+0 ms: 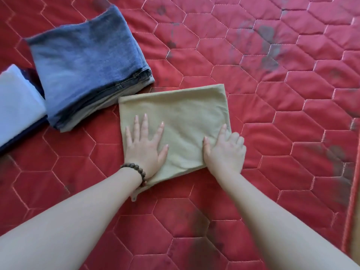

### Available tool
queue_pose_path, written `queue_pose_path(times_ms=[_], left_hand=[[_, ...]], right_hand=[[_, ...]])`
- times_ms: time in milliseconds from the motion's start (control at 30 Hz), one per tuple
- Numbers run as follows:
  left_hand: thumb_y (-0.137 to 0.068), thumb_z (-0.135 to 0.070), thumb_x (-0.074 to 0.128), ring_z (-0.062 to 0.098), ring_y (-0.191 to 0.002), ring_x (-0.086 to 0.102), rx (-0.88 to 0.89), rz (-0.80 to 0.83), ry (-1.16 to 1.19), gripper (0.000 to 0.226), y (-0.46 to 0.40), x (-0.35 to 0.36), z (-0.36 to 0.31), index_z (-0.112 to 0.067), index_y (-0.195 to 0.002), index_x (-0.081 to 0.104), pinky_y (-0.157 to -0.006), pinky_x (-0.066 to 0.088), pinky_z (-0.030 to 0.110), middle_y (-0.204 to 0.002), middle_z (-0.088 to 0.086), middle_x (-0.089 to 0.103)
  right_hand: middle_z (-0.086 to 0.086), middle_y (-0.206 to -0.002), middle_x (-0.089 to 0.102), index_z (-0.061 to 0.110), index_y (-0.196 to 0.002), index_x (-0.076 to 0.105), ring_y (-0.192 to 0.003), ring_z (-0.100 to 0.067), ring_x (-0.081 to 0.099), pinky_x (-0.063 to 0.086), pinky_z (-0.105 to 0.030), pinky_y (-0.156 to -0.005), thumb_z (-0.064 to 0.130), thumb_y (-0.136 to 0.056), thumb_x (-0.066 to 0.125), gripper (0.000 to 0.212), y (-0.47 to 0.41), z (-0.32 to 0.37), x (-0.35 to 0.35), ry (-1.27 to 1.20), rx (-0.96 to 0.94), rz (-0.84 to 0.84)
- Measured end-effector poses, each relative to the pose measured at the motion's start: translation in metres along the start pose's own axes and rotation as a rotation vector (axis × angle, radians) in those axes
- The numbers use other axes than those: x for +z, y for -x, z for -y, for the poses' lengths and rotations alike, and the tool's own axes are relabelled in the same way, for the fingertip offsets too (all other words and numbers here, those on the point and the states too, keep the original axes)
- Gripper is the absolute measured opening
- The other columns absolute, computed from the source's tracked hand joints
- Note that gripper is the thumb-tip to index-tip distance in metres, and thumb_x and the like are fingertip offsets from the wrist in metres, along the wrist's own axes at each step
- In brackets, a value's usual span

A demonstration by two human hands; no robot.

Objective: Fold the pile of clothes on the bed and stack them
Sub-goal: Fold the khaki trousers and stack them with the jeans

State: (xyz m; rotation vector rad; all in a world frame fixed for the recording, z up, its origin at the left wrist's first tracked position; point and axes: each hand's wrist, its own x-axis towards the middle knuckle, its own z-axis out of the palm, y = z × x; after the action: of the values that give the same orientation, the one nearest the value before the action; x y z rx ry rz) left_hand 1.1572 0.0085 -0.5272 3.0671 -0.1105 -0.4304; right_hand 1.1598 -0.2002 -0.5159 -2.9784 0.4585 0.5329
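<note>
Olive fold pressed flat, ready to lift onto the stack

The folded olive garment (175,121) lies mid-bed (272,114), with the denim stack (87,71) just beside it at ten o'clock and a white folded piece (17,106) further toward nine. The left hand (145,149) lies flat, fingers (144,125) straight and spread, gripping nothing; the right hand (224,151) presses the four-o'clock edge, its outer fingers curled, perhaps round the hem. Lifted by one edge, the loose layers would likely slip open, and a small tab trailing at six o'clock may drag.
</note>
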Motion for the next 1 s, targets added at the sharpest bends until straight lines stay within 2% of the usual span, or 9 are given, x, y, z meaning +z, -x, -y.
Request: queue_pose_path(times_ms=[100,233,300,400,533,600,700,833,1000], left_hand=[[-0.089,-0.064,0.022,0.033,-0.147,-0.015,-0.031,0.056,0.003,0.069,0.016,-0.001,0.023,-0.04,-0.152,0.008,-0.116,-0.004,0.059,-0.161,0.01,-0.012],[-0.08,-0.071,0.006,0.028,-0.148,-0.014,-0.003,0.118,-0.083,0.075,0.035,-0.005,0.063,-0.044,-0.15,-0.004,-0.116,-0.003,0.058,-0.162,0.008,-0.011],[-0.082,-0.073,0.01,0.025,-0.149,-0.011,0.028,0.091,-0.067,0.077,0.046,-0.003,0.08,-0.041,-0.152,-0.001,-0.118,0.001,0.055,-0.162,0.011,-0.007],[-0.085,-0.074,0.018,0.027,-0.149,-0.008,0.083,0.066,-0.038,0.081,0.059,0.01,0.091,-0.035,-0.154,0.002,-0.119,0.008,0.053,-0.162,0.013,-0.005],[-0.084,-0.073,0.024,0.032,-0.149,0.0,0.087,0.019,-0.022,0.086,0.062,0.027,0.086,-0.024,-0.154,0.011,-0.117,0.013,0.056,-0.16,0.02,0.004],[-0.083,-0.072,0.026,0.034,-0.148,0.007,0.085,-0.011,-0.027,0.086,0.062,0.033,0.086,-0.018,-0.15,0.024,-0.115,0.017,0.058,-0.157,0.023,0.016],[-0.081,-0.071,0.032,0.035,-0.148,0.009,0.102,-0.054,-0.003,0.083,0.061,0.039,0.088,-0.023,-0.148,0.028,-0.114,0.018,0.059,-0.158,0.022,0.014],[-0.081,-0.071,0.035,0.032,-0.149,0.003,0.114,-0.064,0.035,0.083,0.062,0.038,0.088,-0.031,-0.153,0.022,-0.115,0.017,0.058,-0.16,0.019,0.007],[-0.083,-0.071,0.033,0.032,-0.149,0.002,0.112,-0.03,0.06,0.08,0.064,0.038,0.088,-0.033,-0.152,0.022,-0.115,0.017,0.058,-0.161,0.019,0.005]], right_hand=[[-0.018,-0.092,0.055,0.001,-0.133,0.052,-0.082,-0.035,0.052,0.045,-0.041,-0.069,0.056,-0.086,0.036,0.075,0.05,0.014,0.017,-0.057,-0.057,0.028],[-0.017,-0.085,0.054,0.005,-0.121,0.06,-0.078,-0.036,0.053,0.044,-0.042,-0.066,0.049,-0.083,0.041,0.061,0.073,0.007,0.023,-0.047,-0.084,-0.037],[-0.02,-0.1,0.054,0.007,-0.11,0.061,-0.095,-0.04,0.053,0.043,-0.049,-0.082,0.04,-0.081,0.047,0.046,0.069,0.006,0.019,-0.069,-0.094,-0.156],[-0.021,-0.133,0.05,0.009,-0.118,0.06,-0.129,-0.038,0.041,0.024,-0.052,-0.111,0.031,-0.082,0.051,0.043,0.055,0.036,0.017,-0.125,-0.319,-0.284],[-0.01,-0.148,0.044,0.013,-0.129,0.06,-0.14,-0.031,0.035,0.027,-0.056,-0.113,0.032,-0.085,0.04,0.051,0.04,0.125,0.024,-0.085,-0.767,-0.157],[-0.002,-0.157,0.03,0.017,-0.142,0.047,-0.147,-0.025,0.02,0.014,-0.054,-0.117,0.034,-0.094,0.033,0.053,0.027,0.164,0.028,-0.057,-0.866,-0.065],[0.007,-0.161,0.013,0.028,-0.152,0.025,-0.149,-0.014,0.003,-0.004,-0.05,-0.117,0.046,-0.099,0.03,0.056,-0.005,0.186,0.035,0.02,-0.797,-0.054],[0.01,-0.162,0.005,0.039,-0.152,0.012,-0.149,-0.013,0.001,-0.009,-0.053,-0.117,0.057,-0.098,0.021,0.058,-0.027,0.162,0.031,0.132,-0.684,-0.112],[0.004,-0.163,0.003,0.04,-0.152,0.0,-0.149,-0.019,-0.006,-0.011,-0.057,-0.115,0.061,-0.095,0.006,0.06,-0.038,0.073,0.014,0.13,-0.211,-0.088]])
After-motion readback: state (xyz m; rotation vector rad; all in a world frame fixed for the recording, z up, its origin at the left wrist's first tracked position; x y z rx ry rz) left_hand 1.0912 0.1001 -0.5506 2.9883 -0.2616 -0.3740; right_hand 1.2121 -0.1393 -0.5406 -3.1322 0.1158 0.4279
